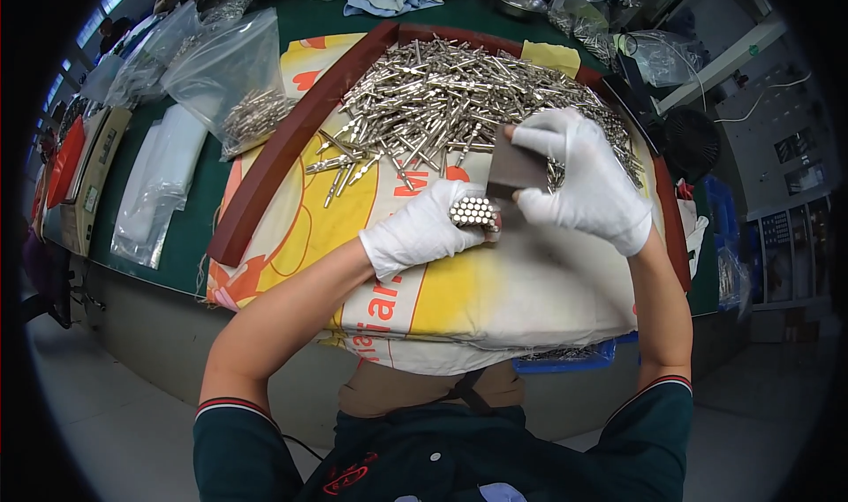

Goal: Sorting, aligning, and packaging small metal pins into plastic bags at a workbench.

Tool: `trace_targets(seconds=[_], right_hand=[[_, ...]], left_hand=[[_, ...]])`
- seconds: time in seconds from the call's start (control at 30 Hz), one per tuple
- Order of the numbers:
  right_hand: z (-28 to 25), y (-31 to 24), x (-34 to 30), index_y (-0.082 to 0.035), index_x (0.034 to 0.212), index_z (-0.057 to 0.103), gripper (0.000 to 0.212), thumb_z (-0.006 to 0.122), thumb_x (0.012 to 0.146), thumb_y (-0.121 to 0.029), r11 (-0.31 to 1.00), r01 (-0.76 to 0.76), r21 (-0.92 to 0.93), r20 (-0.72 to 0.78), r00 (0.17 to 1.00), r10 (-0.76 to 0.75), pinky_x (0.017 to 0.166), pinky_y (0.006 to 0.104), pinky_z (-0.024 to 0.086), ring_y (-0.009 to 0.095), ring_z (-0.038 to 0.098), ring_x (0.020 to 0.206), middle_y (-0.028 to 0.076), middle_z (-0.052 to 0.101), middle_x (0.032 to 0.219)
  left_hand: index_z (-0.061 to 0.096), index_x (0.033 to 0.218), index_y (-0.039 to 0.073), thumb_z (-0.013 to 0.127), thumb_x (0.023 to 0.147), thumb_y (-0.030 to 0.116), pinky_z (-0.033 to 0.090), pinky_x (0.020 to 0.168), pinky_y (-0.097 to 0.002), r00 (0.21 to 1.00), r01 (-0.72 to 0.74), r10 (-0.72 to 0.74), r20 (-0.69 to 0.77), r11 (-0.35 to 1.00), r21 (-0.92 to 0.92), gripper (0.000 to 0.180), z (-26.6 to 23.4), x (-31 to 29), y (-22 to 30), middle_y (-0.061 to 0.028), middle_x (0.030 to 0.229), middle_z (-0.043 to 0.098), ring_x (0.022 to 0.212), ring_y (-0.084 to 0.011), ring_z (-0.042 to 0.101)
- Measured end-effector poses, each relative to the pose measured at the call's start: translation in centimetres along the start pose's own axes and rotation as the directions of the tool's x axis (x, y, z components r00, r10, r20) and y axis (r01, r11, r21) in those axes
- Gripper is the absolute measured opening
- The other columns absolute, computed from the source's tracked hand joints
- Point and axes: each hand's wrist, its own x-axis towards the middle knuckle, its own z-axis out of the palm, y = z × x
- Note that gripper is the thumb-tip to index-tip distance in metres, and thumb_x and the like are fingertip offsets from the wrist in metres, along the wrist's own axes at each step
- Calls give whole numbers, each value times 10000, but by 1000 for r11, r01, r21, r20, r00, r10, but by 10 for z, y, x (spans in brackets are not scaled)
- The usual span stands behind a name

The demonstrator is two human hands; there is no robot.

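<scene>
My left hand (424,228), in a white glove with bare fingertips, is closed around a bundle of metal bits (473,211); their round ends face me in a tight cluster. In my gloved right hand (579,179) is a dark brown rectangular block (517,166), pinched between thumb and fingers. The block stands just beside the bundle, by its upper right; whether they touch I cannot tell. Behind both hands lies a large heap of loose silvery bits (442,87), with several strays spread toward the left on the patterned cloth (450,294).
A dark red wooden frame (300,148) borders the cloth on the left, back and right. Left of it are a clear bag of bits (252,117) and flat plastic bags (159,179). A small black fan (692,144) stands at right. A blue tray (574,358) shows below the table edge.
</scene>
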Motion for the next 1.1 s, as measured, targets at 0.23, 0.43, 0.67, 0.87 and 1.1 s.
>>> trace_targets(seconds=[0.23,0.43,0.67,0.87,1.1], right_hand=[[-31,59,-55,40,1215,577,580,698,698,-195,923,-308,231,-354,857,375,978,340,430,261,567,1107,174,596,1163],[-61,160,-146,-20,1226,587,657,691,698,-397,593,-784,-182,-666,542,513,949,382,444,321,587,1081,178,623,1171],[-45,155,-159,-54,1292,535,781,667,638,-461,489,-855,-173,-584,488,649,904,422,461,364,570,1074,228,601,1141],[-32,150,-156,-51,1314,507,796,682,641,-436,459,-839,-291,-574,537,618,1002,440,360,341,505,1162,200,568,1196],[-24,130,-144,-13,1337,479,843,718,640,-421,439,-756,-485,-535,654,535,1000,400,391,329,496,1191,193,546,1257]], left_hand=[[618,883,26,646,777,-85,501,765,-232,999,29,-29,23,1000,9,155,0,0,1,-7,857,635,834,-83,602],[613,874,16,634,766,-72,499,735,-237,999,-8,6,-36,999,-51,142,3,0,-6,-25,826,635,785,-95,603],[600,860,28,639,761,-113,509,734,-232,999,-7,7,-42,1000,-8,177,4,0,-2,-19,814,630,788,-93,605],[604,854,39,674,763,-83,499,712,-226,999,-7,8,-50,1000,1,167,5,3,-4,-8,808,627,770,-80,595],[607,855,45,685,768,-65,484,695,-224,997,10,-8,-73,999,36,160,6,0,-3,-1,802,618,758,-76,579]])
